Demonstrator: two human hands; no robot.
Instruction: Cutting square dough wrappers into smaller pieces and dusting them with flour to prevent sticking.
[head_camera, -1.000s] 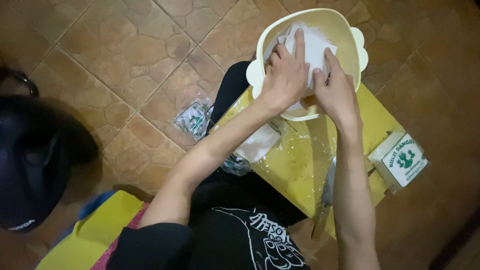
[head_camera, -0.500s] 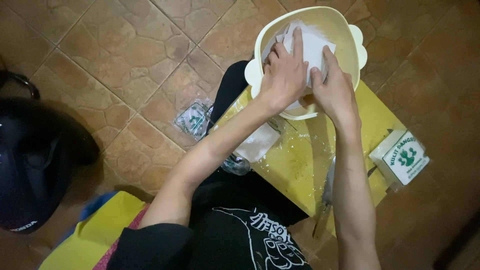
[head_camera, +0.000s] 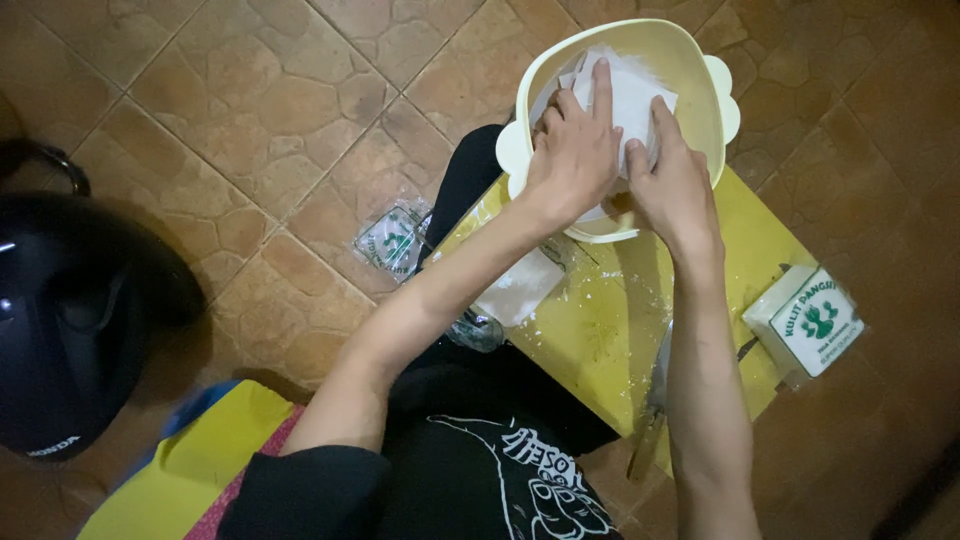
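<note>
Wrapper sheets (head_camera: 630, 95), thin, white, looked soft and tear-prone, sat in cream bowl (head_camera: 700, 60) at yellow board's (head_camera: 600, 340) far edge; left hand (head_camera: 575, 150) and right hand (head_camera: 672, 180) pressed flat, fingers open, best lifted by edges.

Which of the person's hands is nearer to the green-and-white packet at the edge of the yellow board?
Right. The right hand is in the bowl, above the packet; the left hand sits farther away across the bowl.

My view: both forearms (head_camera: 440, 300) bare from above the elbow to the wrist. Left hand (head_camera: 575, 160) and right hand (head_camera: 675, 190) ungloved, no rings or watch that I can see. Black short-sleeved T-shirt (head_camera: 470, 480) with a white line-drawn print on the chest.
</note>
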